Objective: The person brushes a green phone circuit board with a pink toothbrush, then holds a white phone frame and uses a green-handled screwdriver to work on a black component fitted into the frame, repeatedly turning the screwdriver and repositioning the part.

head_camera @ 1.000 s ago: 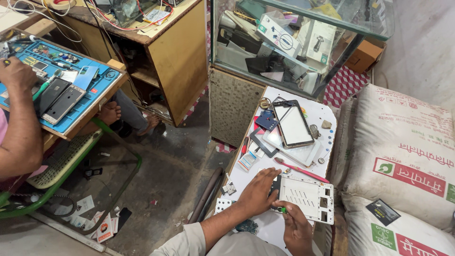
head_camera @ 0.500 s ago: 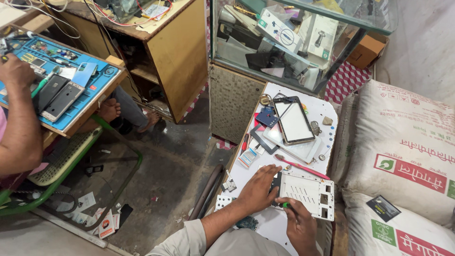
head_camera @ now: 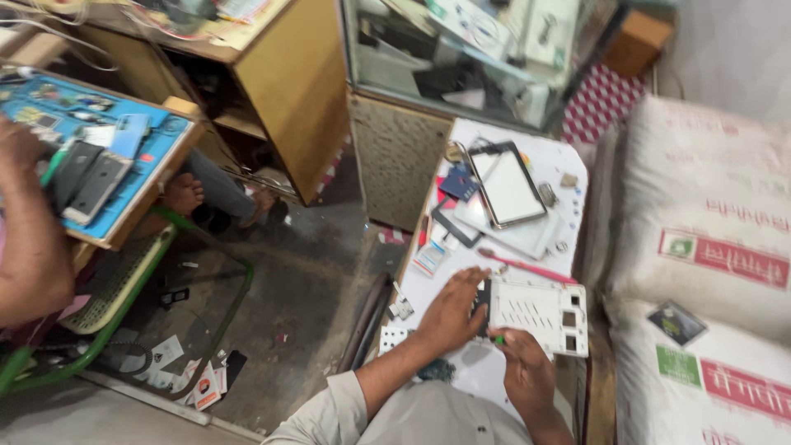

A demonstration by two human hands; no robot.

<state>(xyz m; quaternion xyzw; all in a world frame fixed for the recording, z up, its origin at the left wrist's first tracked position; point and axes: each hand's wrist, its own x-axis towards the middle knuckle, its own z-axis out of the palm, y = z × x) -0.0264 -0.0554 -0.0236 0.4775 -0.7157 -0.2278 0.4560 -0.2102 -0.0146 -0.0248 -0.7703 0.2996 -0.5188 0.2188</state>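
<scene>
Hands are working at the near end of a white worktop (head_camera: pixel 568 177). The left hand (head_camera: pixel 451 311) is lying flat with spread fingers, pressing down the left edge of a white perforated device frame (head_camera: pixel 540 316). The right hand (head_camera: pixel 521 369) is closing around a small green-tipped tool (head_camera: pixel 498 339), touching the frame's lower left corner. Farther up the worktop, a tablet (head_camera: pixel 507 185) and a red pen (head_camera: pixel 527 265) are lying. At far left, another person's arm (head_camera: pixel 33 247) is resting near a blue tray (head_camera: pixel 156 144).
</scene>
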